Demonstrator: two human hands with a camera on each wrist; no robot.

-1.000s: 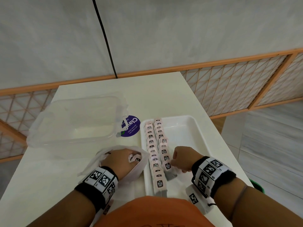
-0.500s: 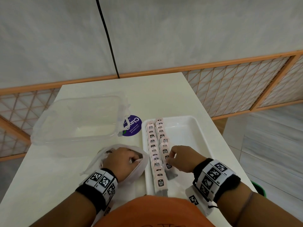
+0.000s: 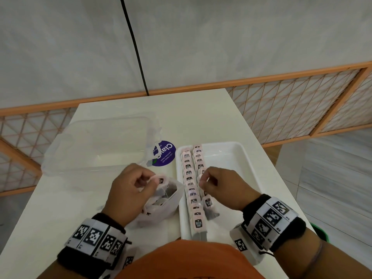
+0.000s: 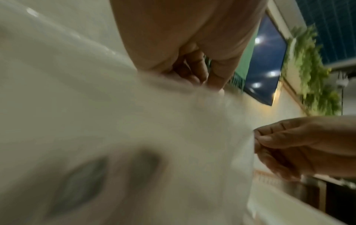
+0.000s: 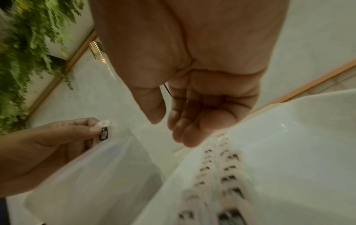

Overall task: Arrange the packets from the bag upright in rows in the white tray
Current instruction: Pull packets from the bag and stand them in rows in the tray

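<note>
Two rows of pink-tagged packets (image 3: 191, 184) stand upright along the left side of the white tray (image 3: 231, 158); they show blurred in the right wrist view as packets (image 5: 227, 170). My left hand (image 3: 152, 181) pinches one pink packet (image 3: 160, 179) just above the mouth of the translucent bag (image 3: 169, 206), which holds more packets. The right wrist view shows the same left hand (image 5: 90, 126), packet (image 5: 104, 130) and bag (image 5: 96, 175). My right hand (image 3: 204, 181) hovers over the second row, fingers loosely curled and holding nothing, as the right hand (image 5: 167, 121) shows.
A clear plastic container (image 3: 96, 146) sits at the table's back left, next to a round purple sticker (image 3: 164, 154). The nearest packet of the second row (image 3: 209, 204) leans. An orange lattice railing (image 3: 291, 109) runs behind the table. The tray's right half is bare.
My left hand has come up out of the bag pinching a packet. My right hand has let go of the second row's near packet and risen slightly leftward.
</note>
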